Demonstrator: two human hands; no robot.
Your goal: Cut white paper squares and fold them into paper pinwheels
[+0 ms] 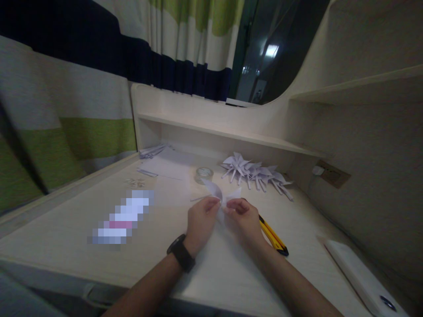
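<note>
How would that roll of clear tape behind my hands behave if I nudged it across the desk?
The roll of clear tape lies flat on the desk, so it would probably slide, not roll. It looks small and hollow, likely light. Tipped on edge, its round shape could roll towards the folded paper shapes.

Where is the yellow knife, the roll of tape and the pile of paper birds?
yellow knife (272, 236), head view, on its yellow body beside the right wrist.
roll of tape (203, 173), head view, on its clear rim.
pile of paper birds (256, 172), head view, on the middle of the pile.
</note>
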